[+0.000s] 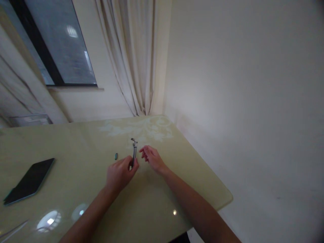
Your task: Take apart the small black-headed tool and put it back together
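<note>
Near the middle of the pale green table (83,152), my left hand (122,171) is closed around the lower end of a slim dark tool (134,152). The tool points away from me, and its far end has a thin bent metal part. Just right of it is my right hand (151,158), apart from the tool, with its fingers loosely curled and spread and nothing seen in them. A small dark green cylinder (116,156), perhaps a battery, lies on the table left of the tool.
A flat black tablet or folder (30,182) lies at the left of the table. White cable-like strands (14,231) show at the lower left. A wall (240,101) runs along the right edge, and curtains (131,57) hang behind the far edge.
</note>
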`<action>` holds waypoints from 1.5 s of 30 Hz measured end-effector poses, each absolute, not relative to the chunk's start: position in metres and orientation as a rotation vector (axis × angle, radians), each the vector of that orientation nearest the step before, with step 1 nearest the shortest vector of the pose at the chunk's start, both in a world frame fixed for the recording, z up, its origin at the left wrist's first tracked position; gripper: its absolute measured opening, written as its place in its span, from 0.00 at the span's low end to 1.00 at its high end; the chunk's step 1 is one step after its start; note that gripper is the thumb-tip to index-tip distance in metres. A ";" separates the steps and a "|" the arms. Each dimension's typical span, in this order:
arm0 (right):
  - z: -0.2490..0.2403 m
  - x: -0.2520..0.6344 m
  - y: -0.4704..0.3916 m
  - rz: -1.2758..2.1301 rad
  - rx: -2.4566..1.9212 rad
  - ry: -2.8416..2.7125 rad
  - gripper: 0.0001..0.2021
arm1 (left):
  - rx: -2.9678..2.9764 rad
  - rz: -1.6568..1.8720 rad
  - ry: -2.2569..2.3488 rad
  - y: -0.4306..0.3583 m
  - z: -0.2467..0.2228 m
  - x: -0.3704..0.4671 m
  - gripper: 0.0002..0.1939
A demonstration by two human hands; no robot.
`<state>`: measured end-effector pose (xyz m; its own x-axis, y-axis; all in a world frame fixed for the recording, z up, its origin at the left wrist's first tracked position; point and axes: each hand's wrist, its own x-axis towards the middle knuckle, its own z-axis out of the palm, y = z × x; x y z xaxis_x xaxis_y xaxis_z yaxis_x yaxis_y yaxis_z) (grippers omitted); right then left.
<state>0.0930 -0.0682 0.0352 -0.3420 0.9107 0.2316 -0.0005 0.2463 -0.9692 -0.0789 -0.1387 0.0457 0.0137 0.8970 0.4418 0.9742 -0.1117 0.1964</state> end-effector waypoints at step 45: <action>0.062 0.122 -0.078 1.878 -0.608 -1.800 0.24 | -2.758 -2.312 -1.943 -0.144 0.052 -0.088 0.27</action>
